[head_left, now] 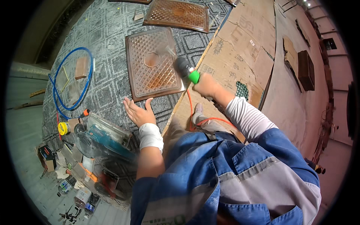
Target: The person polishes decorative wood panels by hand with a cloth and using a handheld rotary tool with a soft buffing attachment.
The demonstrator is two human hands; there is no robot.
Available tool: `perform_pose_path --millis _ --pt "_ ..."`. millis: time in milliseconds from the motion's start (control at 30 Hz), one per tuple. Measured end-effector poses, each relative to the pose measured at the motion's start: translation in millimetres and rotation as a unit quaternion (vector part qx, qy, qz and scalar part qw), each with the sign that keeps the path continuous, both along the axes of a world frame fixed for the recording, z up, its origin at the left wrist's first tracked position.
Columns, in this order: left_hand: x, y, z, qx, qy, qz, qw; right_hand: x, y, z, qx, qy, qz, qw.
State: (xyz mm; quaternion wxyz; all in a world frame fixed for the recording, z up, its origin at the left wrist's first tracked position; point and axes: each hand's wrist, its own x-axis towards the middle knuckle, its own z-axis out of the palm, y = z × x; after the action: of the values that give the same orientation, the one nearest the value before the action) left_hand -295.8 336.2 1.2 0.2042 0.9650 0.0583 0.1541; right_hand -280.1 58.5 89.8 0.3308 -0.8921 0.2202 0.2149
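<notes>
A brown carved wooden panel (pixel 152 63) with a diamond pattern and a round centre lies flat on the patterned grey mat (pixel 108 33). My right hand (pixel 205 86) grips a black and green power tool (pixel 186 69) whose blurred tip rests on the panel's right side. An orange cord (pixel 192 112) runs back from the tool toward my body. My left hand (pixel 138 111) lies flat and open on the mat, fingers spread, just below the panel's lower left corner.
A second carved panel (pixel 178 15) lies farther away. A blue hose loop (pixel 71 80) and a teal circular saw (pixel 101 140) sit to the left, with a yellow tape measure (pixel 63 128) and small clutter. Cardboard sheets (pixel 240 48) cover the right.
</notes>
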Motion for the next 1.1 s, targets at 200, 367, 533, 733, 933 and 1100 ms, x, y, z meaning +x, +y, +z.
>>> perform_pose_path --millis 200,367,533,733,933,1100 --pt "0 1 -6 -0.022 -0.018 -0.001 1.000 -8 -29 19 -0.011 0.033 0.002 0.999" --pt "-1 0 0 -0.012 0.004 0.000 1.000 -7 -44 28 0.021 -0.008 -0.105 0.994" --pt "-1 0 3 -0.021 0.004 -0.019 1.000 7 -27 42 0.024 -0.014 -0.022 0.999" --pt "3 1 1 0.011 0.040 -0.044 0.998 -4 -3 10 -0.032 -0.031 0.111 0.993" --pt "4 -1 2 0.030 0.040 -0.045 0.998 38 -8 41 -0.010 0.074 0.042 0.996" --pt "3 -1 3 0.038 0.039 -0.038 0.998 42 0 34 0.002 0.034 0.055 0.998"
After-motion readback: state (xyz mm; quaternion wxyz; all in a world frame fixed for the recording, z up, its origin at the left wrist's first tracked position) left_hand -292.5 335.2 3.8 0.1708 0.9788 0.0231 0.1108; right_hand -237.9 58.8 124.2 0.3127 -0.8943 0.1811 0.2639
